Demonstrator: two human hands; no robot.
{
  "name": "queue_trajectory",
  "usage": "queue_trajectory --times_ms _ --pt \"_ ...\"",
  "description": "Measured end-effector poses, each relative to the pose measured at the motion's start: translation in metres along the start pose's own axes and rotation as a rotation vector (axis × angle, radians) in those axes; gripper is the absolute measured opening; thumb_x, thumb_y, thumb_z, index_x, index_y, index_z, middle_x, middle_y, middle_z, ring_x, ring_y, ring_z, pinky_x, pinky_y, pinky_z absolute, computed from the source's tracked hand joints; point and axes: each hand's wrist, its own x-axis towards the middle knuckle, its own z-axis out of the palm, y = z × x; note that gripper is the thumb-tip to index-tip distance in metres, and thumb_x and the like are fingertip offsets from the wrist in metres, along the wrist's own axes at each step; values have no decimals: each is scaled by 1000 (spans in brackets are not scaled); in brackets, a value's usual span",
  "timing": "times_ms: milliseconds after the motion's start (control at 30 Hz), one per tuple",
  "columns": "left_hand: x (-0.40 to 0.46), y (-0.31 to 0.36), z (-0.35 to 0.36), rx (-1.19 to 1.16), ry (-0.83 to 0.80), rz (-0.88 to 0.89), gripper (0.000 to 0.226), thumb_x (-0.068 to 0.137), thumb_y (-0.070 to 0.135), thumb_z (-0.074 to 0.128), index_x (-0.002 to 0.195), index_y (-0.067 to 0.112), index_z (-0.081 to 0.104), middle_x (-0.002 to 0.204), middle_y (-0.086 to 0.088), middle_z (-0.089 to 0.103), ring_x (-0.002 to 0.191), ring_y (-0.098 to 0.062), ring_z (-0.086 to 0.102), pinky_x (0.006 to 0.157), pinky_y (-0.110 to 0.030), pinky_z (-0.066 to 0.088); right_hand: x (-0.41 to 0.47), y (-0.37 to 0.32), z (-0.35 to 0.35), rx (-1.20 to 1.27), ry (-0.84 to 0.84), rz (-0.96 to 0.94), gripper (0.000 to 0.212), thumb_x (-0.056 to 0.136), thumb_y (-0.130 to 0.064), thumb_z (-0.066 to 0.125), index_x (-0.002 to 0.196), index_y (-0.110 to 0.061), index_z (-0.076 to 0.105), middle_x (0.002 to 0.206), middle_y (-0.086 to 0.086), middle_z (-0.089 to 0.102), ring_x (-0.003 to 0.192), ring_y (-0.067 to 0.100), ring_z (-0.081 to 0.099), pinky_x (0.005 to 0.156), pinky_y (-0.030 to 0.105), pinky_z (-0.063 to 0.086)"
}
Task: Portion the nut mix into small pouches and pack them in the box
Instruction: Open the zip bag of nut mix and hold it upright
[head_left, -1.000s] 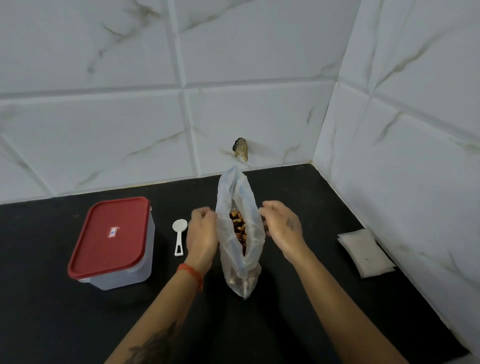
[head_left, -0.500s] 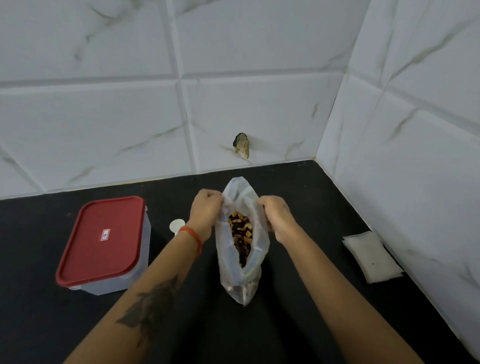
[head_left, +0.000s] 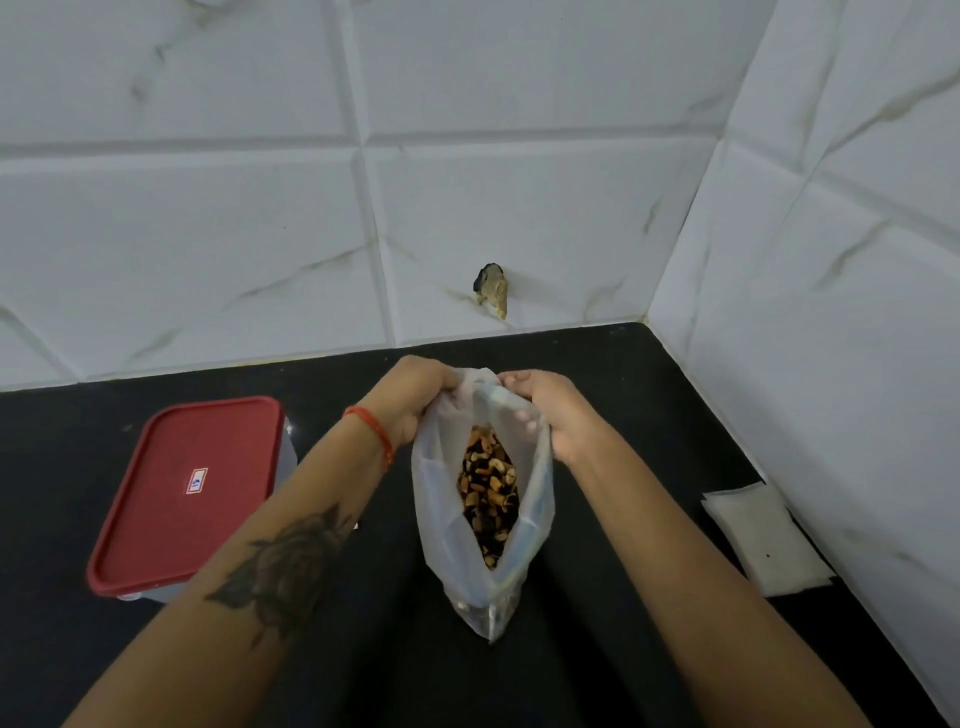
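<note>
A clear plastic bag (head_left: 441, 530) stands on the black counter (head_left: 597, 649) with its mouth open, showing the brown and dark nut mix (head_left: 488, 499) inside. My left hand (head_left: 415, 400) grips the far left edge of the bag's rim. My right hand (head_left: 550, 410) grips the far right edge, some fingers curled inside the plastic. The two hands nearly meet at the top of the rim. A translucent box with a shut red lid (head_left: 187, 493) sits to the left, partly behind my left forearm. The white scoop is hidden.
A flat stack of small white pouches (head_left: 763, 540) lies at the right against the tiled side wall. White marble-look tiles close off the back and right. A small dark chip marks the back wall (head_left: 491, 288) just above the counter.
Both hands moved up and together along the bag's rim toward its far edge. The bag's mouth now gapes toward me. My left forearm now covers the white scoop.
</note>
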Motion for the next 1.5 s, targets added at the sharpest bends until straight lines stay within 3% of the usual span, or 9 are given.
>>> queue_trajectory --times_ms 200,333,467,733,933,1100,1267,1367,1500 --pt "13 -15 6 -35 -31 104 21 95 11 49 86 5 66 88 -14 64 83 -26 61 77 -31 48 -7 10 11 -1066 165 -728 28 96 -30 45 115 -16 60 108 2 61 96 18 58 80 32 46" --pt "11 -20 3 659 116 650 34 92 44 52 102 14 64 97 -5 58 93 -17 52 71 -17 38 8 -3 1 -666 45 -425 23 97 -17 45 96 -11 67 93 6 66 89 19 61 76 30 49" --pt "9 -18 -5 830 57 742 24 93 34 56 89 13 66 78 -1 60 74 -14 53 60 -19 36 13 -9 -4 -263 -68 -155 17 97 -17 50 96 -15 67 94 3 65 87 13 59 77 25 50" --pt "12 -5 -7 -91 -199 -13 25 93 21 55 83 2 66 81 -16 61 70 -20 59 80 -30 50 4 4 -2 -1003 -2 -689 30 98 -38 43 79 -20 58 74 -7 49 67 7 47 60 27 33" --pt "17 -10 -2 -463 -352 -156 29 95 28 53 81 5 65 69 -7 67 62 -14 66 64 -27 58 10 -1 -2 -246 -98 -193 31 95 -28 54 81 -3 67 73 8 60 69 18 54 70 30 45" --pt "16 -32 3 450 137 302 44 83 55 61 80 12 57 71 2 53 67 -13 52 58 -23 39 17 19 -3 -92 107 -24 27 93 -37 56 110 -17 62 108 5 65 97 18 61 81 33 51" --pt "-11 -48 1 705 279 397 30 89 40 60 80 12 65 72 1 63 67 -12 59 59 -22 47 -6 40 -15 -838 326 -327 44 89 -55 48 111 -18 59 102 -1 60 90 15 59 67 25 41" --pt "-12 -56 2 380 216 266 23 90 19 59 77 1 66 74 -10 64 66 -18 59 63 -32 53 -14 50 -9 -887 276 -324 26 91 -37 56 92 -12 65 82 0 62 77 16 60 55 23 43" --pt "-4 -61 10 -557 -15 -151 21 97 12 49 109 1 63 100 -14 62 94 -26 61 85 -38 53 -10 48 -8 81 170 -37 19 93 -13 56 107 -6 67 94 10 68 88 24 65 88 41 53"
